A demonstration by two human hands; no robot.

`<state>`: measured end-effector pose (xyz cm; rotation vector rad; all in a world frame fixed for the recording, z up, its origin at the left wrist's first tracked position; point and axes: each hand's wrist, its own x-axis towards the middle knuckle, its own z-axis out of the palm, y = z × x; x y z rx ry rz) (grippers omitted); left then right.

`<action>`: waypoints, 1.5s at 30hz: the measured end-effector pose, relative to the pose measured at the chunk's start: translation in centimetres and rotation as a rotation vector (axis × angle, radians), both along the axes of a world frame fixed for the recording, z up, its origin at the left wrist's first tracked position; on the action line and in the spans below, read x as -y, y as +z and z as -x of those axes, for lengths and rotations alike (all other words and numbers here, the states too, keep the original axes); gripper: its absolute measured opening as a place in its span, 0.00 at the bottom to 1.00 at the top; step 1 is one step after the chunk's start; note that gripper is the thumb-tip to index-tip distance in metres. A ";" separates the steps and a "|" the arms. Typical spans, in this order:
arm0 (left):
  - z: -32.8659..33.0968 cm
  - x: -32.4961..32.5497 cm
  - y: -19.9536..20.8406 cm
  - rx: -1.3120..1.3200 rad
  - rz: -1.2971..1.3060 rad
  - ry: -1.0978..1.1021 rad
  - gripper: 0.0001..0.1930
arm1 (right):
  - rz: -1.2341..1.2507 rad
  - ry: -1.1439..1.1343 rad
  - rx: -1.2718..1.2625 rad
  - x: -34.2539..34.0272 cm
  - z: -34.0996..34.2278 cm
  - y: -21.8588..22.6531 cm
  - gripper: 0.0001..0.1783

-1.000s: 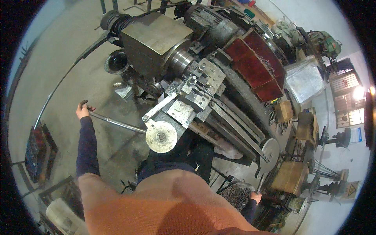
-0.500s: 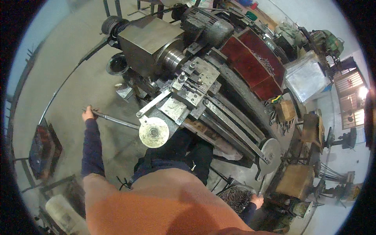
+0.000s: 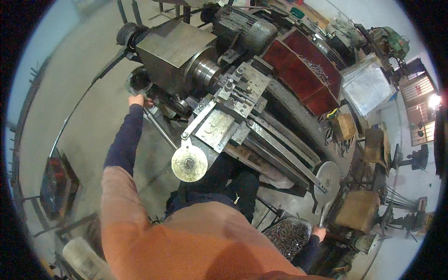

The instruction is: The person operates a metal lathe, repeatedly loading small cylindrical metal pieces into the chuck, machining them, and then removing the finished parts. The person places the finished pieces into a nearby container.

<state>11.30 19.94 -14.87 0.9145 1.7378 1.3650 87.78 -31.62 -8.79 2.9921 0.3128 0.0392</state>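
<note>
My left hand (image 3: pixel 140 101) is closed round the outer end of a long metal lever (image 3: pixel 161 129). That lever runs to a round metal disc (image 3: pixel 189 163), linked by a flat bar (image 3: pixel 199 119) to the lathe's tool slide (image 3: pixel 240 102). At the lower right, my right hand (image 3: pixel 319 233) grips a shorter lever handle (image 3: pixel 324 214) below a second disc (image 3: pixel 325 179). A long bar (image 3: pixel 284 153) joins this disc to the slide. The spindle chuck (image 3: pixel 206 71) sits left of the tool slide. Whether a workpiece is in it is too small to tell.
Beside my right forearm is a container (image 3: pixel 308 227) of small dark metal pieces. Behind the lathe bed stands a red tray (image 3: pixel 291 70) with small parts. A motor (image 3: pixel 254 35) is at the back; a dark box (image 3: pixel 58 189) stands at far left.
My left hand has swung the long lever away from me and rightward, and its disc has turned. The tool slide has shifted slightly right. My right hand has moved a little right with its handle.
</note>
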 end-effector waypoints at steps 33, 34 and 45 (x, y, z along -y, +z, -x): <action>17.6 -0.7 -9.8 -1.164 0.008 -0.457 0.26 | -0.324 0.214 -0.037 -4.7 6.3 -3.8 0.34; 11.5 -2.2 -9.6 -1.257 0.289 -0.423 0.23 | -0.283 0.152 -0.021 -3.3 8.4 -3.2 0.33; 3.3 -1.8 -13.2 -1.075 0.542 -0.232 0.19 | -0.528 0.521 -0.035 -5.8 10.1 -2.2 0.21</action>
